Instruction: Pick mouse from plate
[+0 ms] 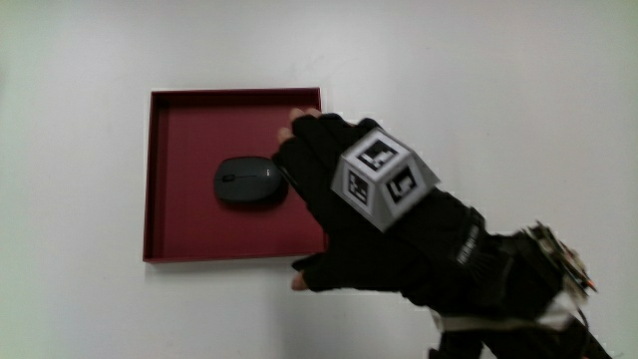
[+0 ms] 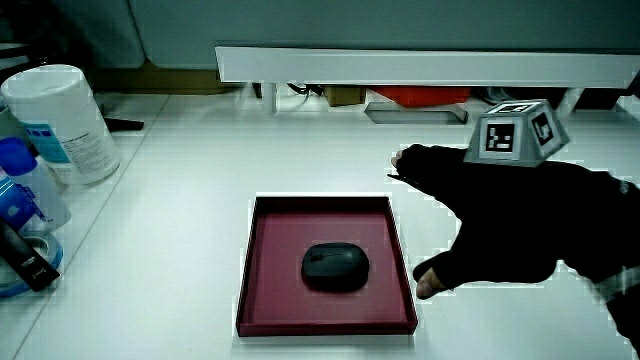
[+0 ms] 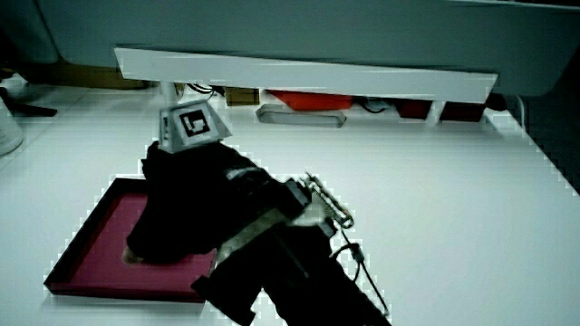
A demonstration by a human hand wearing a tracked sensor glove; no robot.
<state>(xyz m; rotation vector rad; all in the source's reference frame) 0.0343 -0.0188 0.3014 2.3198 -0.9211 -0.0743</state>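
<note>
A black oval mouse (image 1: 249,182) lies in the middle of a dark red square plate (image 1: 184,135) with a low rim. The gloved hand (image 1: 324,199) hovers over the plate's edge, beside the mouse, with the patterned cube (image 1: 383,175) on its back. Its fingers are spread, the thumb (image 1: 304,279) apart from the rest, and they hold nothing. In a side view the mouse (image 2: 335,267) rests untouched in the plate (image 2: 275,235) and the hand (image 2: 470,220) stays beside it. In a side view the hand (image 3: 181,208) hides the mouse over the plate (image 3: 86,249).
A white canister (image 2: 60,120), a blue bottle (image 2: 25,190) and a dark object on a tape roll (image 2: 25,262) stand at the table's edge. The low white partition (image 2: 420,65) runs along the table, with a red item (image 2: 420,96) under it.
</note>
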